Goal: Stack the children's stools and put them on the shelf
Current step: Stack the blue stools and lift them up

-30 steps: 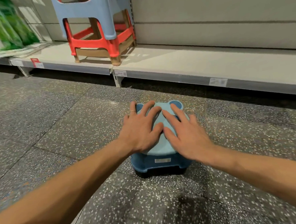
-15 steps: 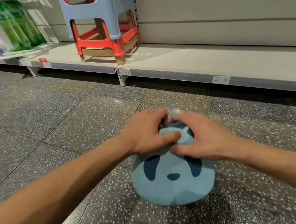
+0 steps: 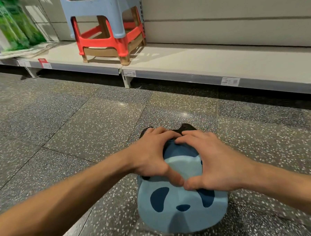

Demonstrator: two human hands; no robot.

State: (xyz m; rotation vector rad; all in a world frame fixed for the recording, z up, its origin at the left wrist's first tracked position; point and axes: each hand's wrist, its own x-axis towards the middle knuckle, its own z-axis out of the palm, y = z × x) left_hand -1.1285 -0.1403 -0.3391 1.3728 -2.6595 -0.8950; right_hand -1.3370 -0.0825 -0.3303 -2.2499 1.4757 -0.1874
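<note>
A light blue children's stool with a dark blue panda face is tipped toward me above the speckled floor, its seat facing the camera. My left hand grips its upper left edge and my right hand grips the upper right, thumbs nearly touching on the seat. Dark parts of the stool's base show past my fingers. The low shelf runs across the back. On it, at the left, stands a stack of larger stools: blue on top, red below, brown at the bottom.
Green and white packaged goods lie on the shelf at the far left, blurred. Price tags hang on the shelf's front rail. Bare shelf surface stretches to the right of the stacked stools. The terrazzo floor lies between me and the shelf.
The panda stool went from flat on the floor under my palms to tipped up toward me, and both hands now grip it. The view has moved nearer to the shelf.
</note>
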